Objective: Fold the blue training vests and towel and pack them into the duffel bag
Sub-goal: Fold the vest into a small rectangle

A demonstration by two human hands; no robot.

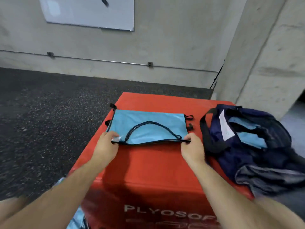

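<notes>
Flat on the far half of a red padded box (pixel 148 171): a light blue vest (pixel 148 128), folded into a rectangle, with black trim along its edges and a black-edged neck opening curving across its near half. Pinched at the near left corner by the left hand (pixel 105 146), thumb on top and fingers curled onto the cloth. Pinched at the near right corner by the right hand (pixel 192 150), fingers closed round the black edge. Both forearms bare, reaching in from the near side, with the near hem drawn taut between the two grips and only just off the box top. Small black straps (pixel 189 117) poking out beside the vest's far right and far left corners. To the right, on the same box and partly over its right edge: a navy duffel bag (pixel 244 156), mouth open, black handle looped toward the vest but apart from it. Inside the bag, folded blue pieces (pixel 250 138) beside a white label (pixel 225 128). Against the bag's near end, a bunched grey cloth (pixel 264 177); hard to tell whether part of the bag or separate. Low at the left, beside the box, more light blue fabric (pixel 77 219), blurred. Beyond, dark speckled floor (pixel 41 121), a concrete wall and a whiteboard (pixel 89 12).
</notes>
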